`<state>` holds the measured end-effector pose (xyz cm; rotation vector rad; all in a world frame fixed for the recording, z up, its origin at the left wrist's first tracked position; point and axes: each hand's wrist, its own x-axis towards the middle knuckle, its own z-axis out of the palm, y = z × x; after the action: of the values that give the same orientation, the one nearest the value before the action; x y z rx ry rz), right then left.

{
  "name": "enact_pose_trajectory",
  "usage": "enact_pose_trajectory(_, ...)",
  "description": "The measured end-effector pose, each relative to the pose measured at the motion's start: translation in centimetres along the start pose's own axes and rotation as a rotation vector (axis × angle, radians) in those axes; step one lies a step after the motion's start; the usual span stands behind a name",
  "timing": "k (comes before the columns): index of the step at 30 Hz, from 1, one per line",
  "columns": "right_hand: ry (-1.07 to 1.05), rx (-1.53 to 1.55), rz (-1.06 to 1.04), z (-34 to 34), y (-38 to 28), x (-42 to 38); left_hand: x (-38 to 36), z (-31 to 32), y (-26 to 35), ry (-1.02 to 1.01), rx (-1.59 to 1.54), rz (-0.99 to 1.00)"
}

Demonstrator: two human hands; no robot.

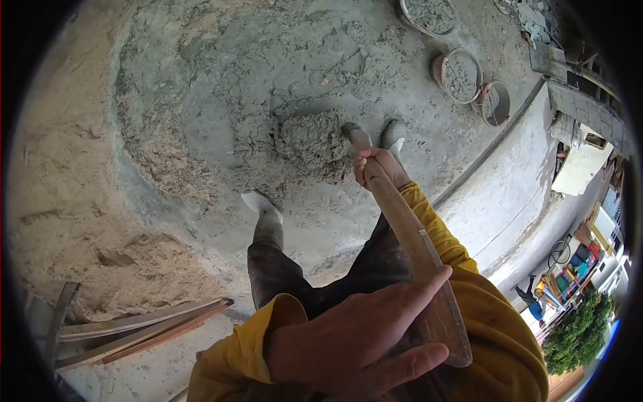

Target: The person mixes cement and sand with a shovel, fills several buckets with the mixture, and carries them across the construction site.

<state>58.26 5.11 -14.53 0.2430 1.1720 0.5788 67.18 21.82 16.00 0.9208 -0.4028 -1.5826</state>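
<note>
A shovel with a long wooden handle slants from my body down to the floor. Its blade end is hidden under a heap of wet grey mortar. Low on the shaft, near the grey socket, my right hand is closed around the shovel. My left hand lies across the wide upper end of the handle, thumb and index finger stretched over the wood. Its other fingers are hidden. Wet mortar spreads over the floor ahead of my boots.
Three buckets, one a mortar-filled bucket, stand at the upper right beside a low wall edge. Wooden boards lie at the lower left, near a sand pile. Far right are a bicycle and a leafy bush.
</note>
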Motion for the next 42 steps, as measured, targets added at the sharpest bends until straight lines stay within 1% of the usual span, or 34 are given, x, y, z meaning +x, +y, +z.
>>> enact_pose_trajectory(1, 0.000, 0.035, -0.015, -0.9, -1.4, -2.2, 2.5, 1.5, 0.4, -0.055, -0.052, 0.100)
enact_pose_trajectory(2, -0.005, 0.064, -0.064, -1.3, -2.8, -5.0, 4.8, 3.0, 1.0, -0.112, -0.046, 0.097)
enact_pose_trajectory(4, -0.034, 0.077, -0.122, -1.7, -5.1, -10.5, 8.9, 5.7, 2.5, -0.158, 0.117, 0.207)
enact_pose_trajectory(5, -0.032, 0.050, -0.175, -1.9, -6.3, -13.5, 10.8, 6.9, 3.5, -0.206, 0.100, 0.237)
enact_pose_trajectory(6, -0.044, 0.064, -0.198, -2.0, -7.7, -16.4, 12.4, 7.9, 4.4, -0.234, 0.110, 0.233)
enact_pose_trajectory(8, -0.049, 0.162, -0.287, -2.3, -10.1, -22.0, 15.1, 9.6, 6.6, -0.363, 0.085, 0.223)
enact_pose_trajectory(9, -0.047, 0.162, -0.331, -2.5, -11.4, -24.7, 16.6, 10.0, 7.9, -0.469, -0.004, 0.137)
enact_pose_trajectory(10, -0.044, 0.160, -0.374, -2.6, -12.9, -27.3, 17.6, 10.6, 8.4, -0.488, 0.008, 0.135)
enact_pose_trajectory(11, -0.020, 0.132, -0.454, -0.6, -13.4, -30.1, 18.6, 11.3, 8.6, -0.482, 0.026, 0.218)
enact_pose_trajectory(12, 0.008, 0.105, -0.529, -1.7, -15.1, -31.9, 19.4, 11.8, 8.6, -0.473, 0.038, 0.299)
enact_pose_trajectory(13, 0.036, 0.094, -0.605, -3.2, -16.9, -33.6, 19.9, 11.8, 8.7, -0.484, 0.042, 0.298)
enact_pose_trajectory(15, 0.124, 0.009, -0.769, -3.3, -18.9, -36.2, 20.5, 10.7, 8.2, -0.440, 0.070, 0.287)
enact_pose_trajectory(17, 0.178, -0.027, -0.967, -4.2, -20.7, -36.2, 20.9, 8.0, 6.7, -0.465, 0.022, 0.065)
enact_pose_trajectory(18, 0.223, -0.074, -1.079, -5.0, -21.7, -35.4, 21.0, 6.1, 5.6, -0.422, 0.188, -0.010)
enact_pose_trajectory(19, 0.341, -0.109, -1.155, -5.6, -22.5, -34.0, 21.7, 4.5, 5.2, -0.364, 0.303, -0.325)
enact_pose_trajectory(20, 0.459, -0.147, -1.231, -6.0, -23.0, -32.1, 22.3, 2.8, 2.3, -0.247, 0.508, -0.408)
enact_pose_trajectory(21, 0.566, -0.169, -1.305, -6.0, -23.4, -29.9, 22.9, 1.1, -2.1, -0.128, 0.685, -0.440)
enact_pose_trajectory(22, 0.559, -0.170, -1.326, -7.7, -24.8, -27.2, 23.5, -1.4, -8.2, -0.072, 0.896, -0.500)
enact_pose_trajectory(23, 0.582, -0.113, -1.311, -8.7, -26.0, -24.8, 25.1, -4.0, -12.9, -0.012, 0.988, -0.556)
enact_pose_trajectory(24, 0.555, -0.057, -1.304, -10.1, -27.5, -22.5, 26.7, -6.4, -17.2, 0.075, 1.064, -0.544)
enact_pose_trajectory(26, 0.567, -0.035, -1.279, -12.2, -29.6, -19.5, 29.5, -9.3, -22.6, 0.206, 1.077, -0.532)
enact_pose_trajectory(27, 0.603, -0.054, -1.255, -12.9, -30.5, -18.9, 30.2, -10.3, -24.4, 0.205, 1.084, -0.571)
enact_pose_trajectory(28, 0.644, -0.065, -1.225, -13.5, -30.7, -18.8, 30.4, -10.6, -26.0, 0.270, 1.118, -0.530)
enact_pose_trajectory(29, 0.643, -0.036, -1.263, -13.1, -30.3, -19.5, 30.6, -10.3, -26.8, 0.323, 1.151, -0.471)
enact_pose_trajectory(30, 0.647, -0.009, -1.268, -13.0, -30.1, -20.0, 30.9, -10.3, -26.9, 0.301, 1.166, -0.471)
enact_pose_trajectory(32, 0.517, 0.054, -1.353, -12.4, -28.3, -22.3, 30.7, -9.4, -26.1, 0.315, 1.195, -0.494)
enact_pose_trajectory(34, 0.494, -0.050, -1.326, -12.3, -26.4, -24.6, 28.4, -7.8, -24.8, 0.314, 1.168, -0.338)
enact_pose_trajectory(36, 0.386, -0.020, -1.302, -12.0, -24.0, -25.9, 26.0, -4.9, -20.7, 0.208, 1.033, -0.386)
enact_pose_trajectory(37, 0.371, -0.005, -1.325, -11.3, -22.5, -26.6, 24.6, -3.1, -18.2, 0.177, 0.975, -0.441)
enact_pose_trajectory(38, 0.333, 0.008, -1.291, -10.3, -20.9, -27.1, 22.9, -1.1, -15.8, 0.153, 0.914, -0.498)
enact_pose_trajectory(40, 0.277, 0.022, -1.236, -8.5, -17.3, -27.2, 18.4, 2.3, -12.3, 0.182, 0.900, -0.523)
enact_pose_trajectory(42, 0.206, -0.019, -1.148, -6.6, -12.8, -26.2, 12.3, 4.9, -9.9, 0.221, 0.876, -0.646)
